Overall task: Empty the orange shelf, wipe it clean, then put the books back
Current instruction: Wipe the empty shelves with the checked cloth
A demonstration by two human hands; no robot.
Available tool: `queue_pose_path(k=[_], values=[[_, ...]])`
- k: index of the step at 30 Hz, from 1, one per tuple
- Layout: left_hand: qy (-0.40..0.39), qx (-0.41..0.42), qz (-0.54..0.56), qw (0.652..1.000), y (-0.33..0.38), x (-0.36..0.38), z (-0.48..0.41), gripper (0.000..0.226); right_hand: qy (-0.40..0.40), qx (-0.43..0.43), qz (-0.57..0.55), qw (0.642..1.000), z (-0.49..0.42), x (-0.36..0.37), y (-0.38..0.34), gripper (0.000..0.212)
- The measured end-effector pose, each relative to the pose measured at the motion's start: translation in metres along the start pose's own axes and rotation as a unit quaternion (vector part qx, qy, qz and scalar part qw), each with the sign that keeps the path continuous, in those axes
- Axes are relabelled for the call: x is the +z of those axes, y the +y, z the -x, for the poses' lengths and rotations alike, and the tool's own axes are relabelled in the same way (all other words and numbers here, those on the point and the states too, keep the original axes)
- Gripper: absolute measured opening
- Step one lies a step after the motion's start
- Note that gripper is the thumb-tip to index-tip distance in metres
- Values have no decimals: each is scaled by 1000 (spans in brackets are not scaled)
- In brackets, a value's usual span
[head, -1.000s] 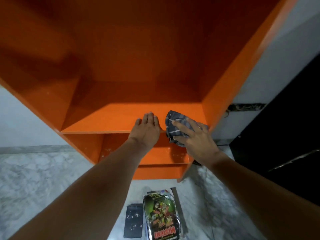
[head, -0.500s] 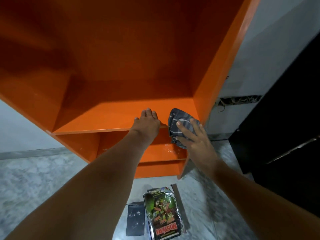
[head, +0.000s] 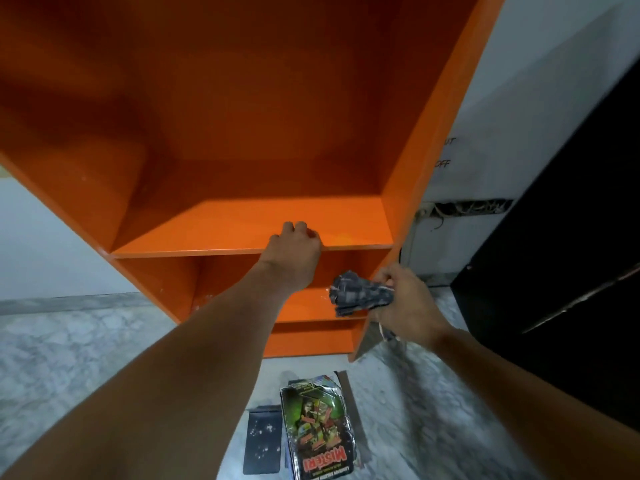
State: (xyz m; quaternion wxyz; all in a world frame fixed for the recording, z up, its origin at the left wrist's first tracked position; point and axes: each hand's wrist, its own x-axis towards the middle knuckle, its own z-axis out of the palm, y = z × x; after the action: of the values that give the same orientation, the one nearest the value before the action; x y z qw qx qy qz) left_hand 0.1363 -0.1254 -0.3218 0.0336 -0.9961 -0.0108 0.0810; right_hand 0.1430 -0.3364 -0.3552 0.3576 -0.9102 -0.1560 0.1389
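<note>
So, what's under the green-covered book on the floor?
Edges of other books poke out beneath the green-covered book, which tops a stack on the marble floor. It hides their covers and how many there are.

Findings against the two earlier views:

1. The right hand (head: 407, 303) is off the shelf board (head: 242, 230). It now sits lower and nearer the person, in front of the lower compartment (head: 304, 306) by the right side panel.
2. The cloth (head: 360, 295) is no longer spread flat on the board under straight fingers. It is bunched into a wad, and the right hand grips it clear of any surface.
3. The left hand (head: 294, 252) has changed posture. Fingers that lay flat on the board are now curled, knuckles raised, at the board's front edge.
4. The two hands, side by side before, are now apart, the right well below the left.
</note>
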Motion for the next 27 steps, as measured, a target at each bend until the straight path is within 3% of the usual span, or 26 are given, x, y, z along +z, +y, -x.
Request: queue_pose_path(k=[2, 4, 7, 10, 17, 23, 27], values=[[35, 21, 52, 998, -4, 7, 10, 54, -1, 63, -119, 991, -4, 0, -12, 30], [26, 23, 184, 982, -8, 11, 20, 60, -17, 83, -209, 974, -7, 0, -21, 21], [-24, 21, 374, 927, -13, 11, 31, 48, -35, 100, -300, 948, -3, 2, -31, 10], [-62, -4, 474, 878, -19, 10, 33, 35, -51, 126, -330, 934, 1, 12, -35, 13], [-22, -11, 462, 886, -42, 36, 39, 19, -90, 168, -397, 898, -22, 53, -23, 23], [-13, -62, 459, 886, -53, 96, 20, 23, -161, 61, -296, 940, -44, 92, -5, 36], [-4, -62, 440, 896, -53, 139, -2, 28, -125, 54, -208, 969, -72, 124, 23, 30]])
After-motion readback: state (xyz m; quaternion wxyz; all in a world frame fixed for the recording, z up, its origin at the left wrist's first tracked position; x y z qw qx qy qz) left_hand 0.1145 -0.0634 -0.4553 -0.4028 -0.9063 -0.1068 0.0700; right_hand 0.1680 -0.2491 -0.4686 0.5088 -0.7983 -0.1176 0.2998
